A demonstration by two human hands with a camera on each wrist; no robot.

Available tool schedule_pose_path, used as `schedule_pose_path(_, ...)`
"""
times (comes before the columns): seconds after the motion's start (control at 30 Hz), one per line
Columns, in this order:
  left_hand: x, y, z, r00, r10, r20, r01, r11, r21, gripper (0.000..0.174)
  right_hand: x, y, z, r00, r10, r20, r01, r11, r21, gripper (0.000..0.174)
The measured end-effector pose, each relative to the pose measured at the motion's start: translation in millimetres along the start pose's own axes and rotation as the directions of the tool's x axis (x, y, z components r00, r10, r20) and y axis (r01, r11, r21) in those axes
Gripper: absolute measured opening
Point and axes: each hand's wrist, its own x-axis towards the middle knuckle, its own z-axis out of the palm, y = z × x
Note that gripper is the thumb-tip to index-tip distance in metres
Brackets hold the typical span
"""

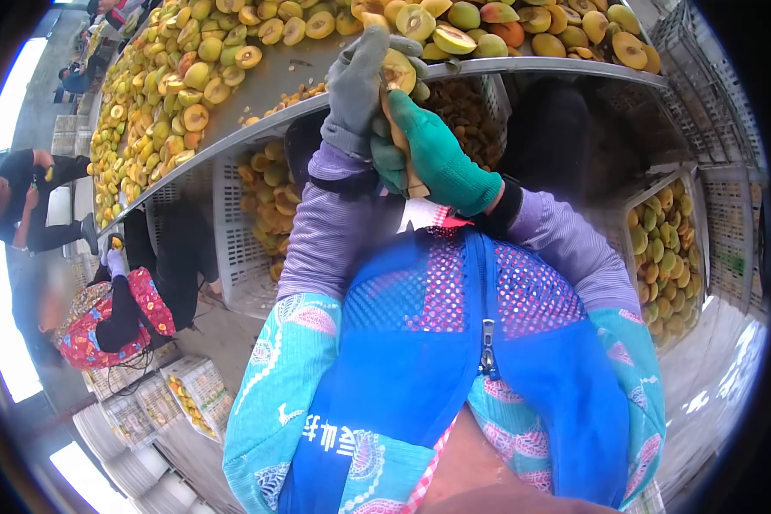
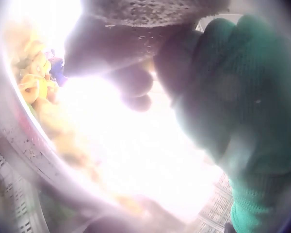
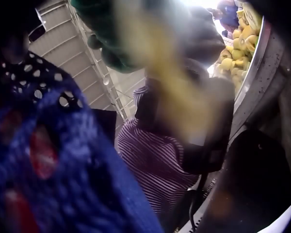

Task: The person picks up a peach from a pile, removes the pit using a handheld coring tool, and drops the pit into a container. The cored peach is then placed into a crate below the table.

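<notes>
In the head view my left hand (image 1: 354, 90), in a grey glove, grips a halved stone fruit (image 1: 398, 70) with yellow flesh, its cut face turned up. My right hand (image 1: 451, 152), in a green glove, sits just below and to the right. It holds a narrow tool with a tan, wood-like handle (image 1: 415, 186), whose upper end meets the fruit; its working tip is hidden. Glare washes out the fruit in the left wrist view, where the green-gloved right hand (image 2: 247, 102) fills the right side. A blurred tan-yellow shape crosses the right wrist view.
A metal-edged table (image 1: 291, 64) carries heaps of halved fruit. White crates of fruit stand below, one left (image 1: 240, 248) and one right (image 1: 701, 248). Stacked crates (image 1: 702, 77) rise at the far right. Another person (image 1: 120, 317) in red floral clothing works at the left.
</notes>
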Motion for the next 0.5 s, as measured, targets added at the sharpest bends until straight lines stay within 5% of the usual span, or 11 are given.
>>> schedule_pose_path(0.17, -1, -2, -5, 0.997, 0.032, 0.076, -0.03, 0.999, -0.031, 0.049, -4, -2, 9, 0.998, 0.027, 0.053, -0.032, 0.994, 0.102, 0.038)
schedule_pose_path(0.3, 2, -11, -16, 0.992, -0.086, 0.095, 0.119, 0.89, -0.44, 0.05, 10, 0, -5, 0.939, 0.055, 0.34, -0.17, 0.933, 0.318, 0.039)
schedule_pose_path(0.4, -15, 0, -17, 0.984, -0.137, -0.112, 0.097, 0.947, -0.308, 0.049, 18, 1, -7, 0.883, 0.088, 0.462, -0.266, 0.904, 0.336, 0.039)
schedule_pose_path(0.5, -40, 3, -39, 0.985, -0.116, -0.129, 0.018, 0.809, -0.587, 0.046, 16, 10, 5, 0.838, 0.148, 0.525, -0.345, 0.89, 0.299, 0.038)
